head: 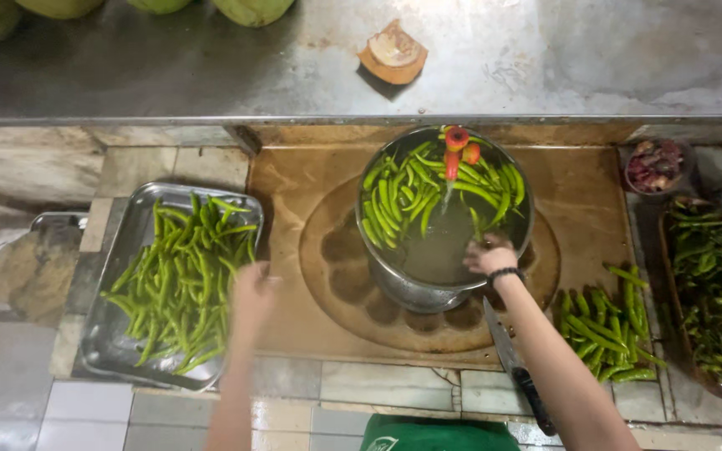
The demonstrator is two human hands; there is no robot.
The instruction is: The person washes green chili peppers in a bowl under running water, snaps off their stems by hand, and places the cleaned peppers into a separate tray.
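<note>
Dipping into the pot (428, 288) of chillies (403, 196), the right hand (489, 255) curls (grip unclear); the blurred left hand (252, 288), state untellable, hovers beside the tray (119, 351).

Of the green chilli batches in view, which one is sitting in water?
The batch in the round steel pot, where the right hand dips in. Those chillies float in water; the others lie dry on the metal tray and loose on the counter at the right.

Left hand (252, 294) motion-blurred beside the tray, right hand (490, 255) fingertips hidden in the pot's water, green coconuts (60, 8) cropped at top edge, knife (518, 367) partly hidden under the forearm
</note>
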